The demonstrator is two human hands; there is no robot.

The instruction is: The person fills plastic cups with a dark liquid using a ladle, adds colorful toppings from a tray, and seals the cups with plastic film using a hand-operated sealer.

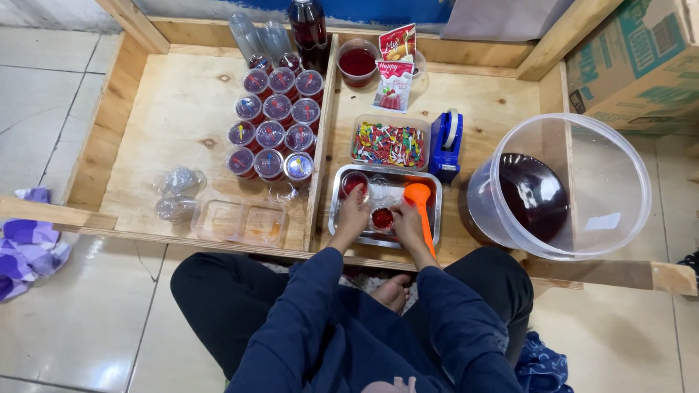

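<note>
A purple cloth [25, 247] lies on the floor tiles at the far left, outside the wooden tray [109, 124]. Inside the tray's left section, crumpled plastic cups [178, 193] lie beside an empty plastic box [240, 220], and rows of lidded cups of red drink [275, 124] stand against the wooden divider.

In the right section sits a metal tray [437, 207]. The left hand [354, 216] reaches into it, fingers curled around a small cup of red liquid [354, 182] at the tray's far left corner; the grip looks closed on the cup. Between the hands, a second small cup of red liquid [382, 217] stands in the tray. The right hand [408, 222] is closed around the handle of an orange ladle [419, 196], whose bowl hangs over the tray just right of an empty clear cup [378, 188].

Behind the tray is a box of colourful bits [389, 143], then a blue tape dispenser [445, 145]. Far right stands a large clear bucket [582, 182] holding dark red liquid.
</note>
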